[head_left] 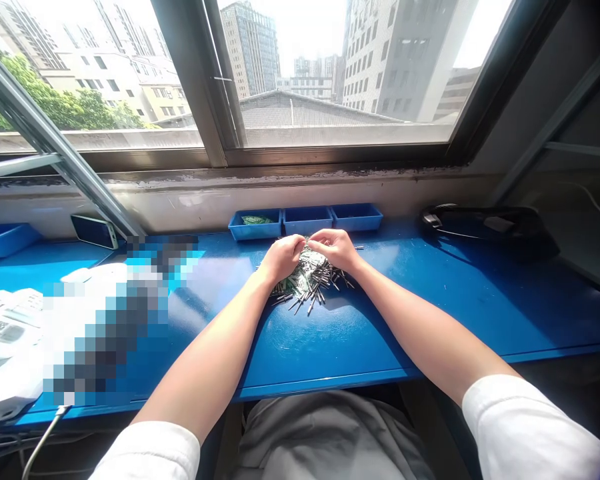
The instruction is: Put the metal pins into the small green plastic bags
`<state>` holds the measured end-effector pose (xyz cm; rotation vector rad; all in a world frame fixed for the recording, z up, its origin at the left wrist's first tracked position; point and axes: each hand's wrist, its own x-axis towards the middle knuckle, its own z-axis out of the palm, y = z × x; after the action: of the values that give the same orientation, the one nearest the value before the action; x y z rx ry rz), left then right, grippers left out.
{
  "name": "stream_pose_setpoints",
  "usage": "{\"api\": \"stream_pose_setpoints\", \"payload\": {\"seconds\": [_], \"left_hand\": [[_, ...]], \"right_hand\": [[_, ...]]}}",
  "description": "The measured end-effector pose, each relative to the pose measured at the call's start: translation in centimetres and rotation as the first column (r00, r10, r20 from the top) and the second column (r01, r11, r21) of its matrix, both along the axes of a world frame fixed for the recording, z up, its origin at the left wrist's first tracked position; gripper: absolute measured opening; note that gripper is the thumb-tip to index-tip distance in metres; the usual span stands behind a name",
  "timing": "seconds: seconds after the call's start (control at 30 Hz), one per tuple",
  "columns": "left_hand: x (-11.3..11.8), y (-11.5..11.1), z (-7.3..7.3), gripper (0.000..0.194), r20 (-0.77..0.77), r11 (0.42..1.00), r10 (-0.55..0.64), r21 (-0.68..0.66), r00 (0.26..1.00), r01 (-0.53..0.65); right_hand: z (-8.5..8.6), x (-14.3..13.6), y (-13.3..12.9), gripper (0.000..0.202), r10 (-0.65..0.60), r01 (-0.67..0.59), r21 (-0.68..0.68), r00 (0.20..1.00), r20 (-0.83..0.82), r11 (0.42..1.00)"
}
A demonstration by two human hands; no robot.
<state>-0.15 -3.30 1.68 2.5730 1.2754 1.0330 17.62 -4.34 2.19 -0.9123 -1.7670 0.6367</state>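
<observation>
Both hands are close together above a pile of small metal pins and green pieces (311, 283) on the blue table. My left hand (284, 257) has its fingers pinched at the left side of the pile. Facing it from the right, my right hand (336, 248) is closed too, thumb and index finger pressed together. The fingertips of the two hands nearly meet; whatever lies between them is too small to make out. Just behind the hands stand three joined blue bins, the left bin (255, 231) holding something green.
The blue table (320, 360) ends in front of my lap. A black case (485, 223) lies at the back right. At left are a phone (94, 231), white devices with cables (10, 333), a blurred area and another blue bin (5, 241). A window frame rises behind.
</observation>
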Motion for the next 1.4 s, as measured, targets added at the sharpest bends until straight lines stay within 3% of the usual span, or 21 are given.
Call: {"api": "stream_pose_setpoints", "payload": {"seconds": [0.07,0.17,0.27,0.4,0.6,0.73,0.93,1.13,1.2,1.3,1.4], "left_hand": [[0.0,0.2,0.0,0.032,0.029,0.999,0.049,0.002,0.998,-0.049],[-0.3,0.6,-0.2,0.041,0.044,0.990,0.141,0.014,0.989,-0.142],[-0.8,1.0,-0.4,0.035,0.026,0.978,0.207,0.021,0.978,-0.207],[-1.3,1.2,-0.6,0.028,-0.005,0.971,0.241,0.003,0.971,-0.241],[-1.1,1.0,-0.6,0.027,-0.078,0.973,0.228,-0.018,0.971,-0.230],[-1.2,1.1,-0.7,0.026,-0.096,0.975,0.219,-0.018,0.971,-0.222],[-1.2,0.9,-0.7,0.024,-0.115,0.977,0.203,-0.042,0.972,-0.209],[-1.3,1.0,-0.6,0.026,-0.118,0.977,0.202,-0.042,0.972,-0.208],[-1.5,1.2,-0.6,0.030,-0.119,0.975,0.212,-0.041,0.970,-0.219],[-1.9,1.6,-0.8,0.034,-0.115,0.974,0.213,-0.054,0.970,-0.220],[-2.0,1.8,-1.0,0.031,-0.113,0.984,0.156,-0.064,0.981,-0.164]], "right_hand": [[-0.1,0.2,0.3,0.024,-0.046,0.045,0.027,0.999,0.026,0.999],[-0.3,0.8,1.1,0.023,-0.230,0.207,0.159,0.962,0.144,0.965],[-0.6,2.0,2.3,0.035,-0.445,0.362,0.298,0.846,0.293,0.883],[-0.9,3.8,3.6,0.052,-0.606,0.522,0.308,0.691,0.393,0.795],[-1.1,5.0,4.3,0.058,-0.681,0.652,0.265,0.543,0.491,0.710],[-1.4,5.1,4.4,0.064,-0.633,0.684,0.181,0.499,0.591,0.707],[-1.6,5.3,4.7,0.065,-0.584,0.667,0.128,0.524,0.620,0.734],[-1.5,4.7,4.4,0.042,-0.664,0.620,0.265,0.600,0.446,0.738],[-1.4,4.2,4.1,0.027,-0.606,0.526,0.302,0.679,0.414,0.795],[-1.1,3.0,3.2,0.016,-0.411,0.292,0.309,0.787,0.461,0.905],[-0.8,1.7,2.1,0.017,-0.253,0.096,0.305,0.807,0.533,0.947]]}}
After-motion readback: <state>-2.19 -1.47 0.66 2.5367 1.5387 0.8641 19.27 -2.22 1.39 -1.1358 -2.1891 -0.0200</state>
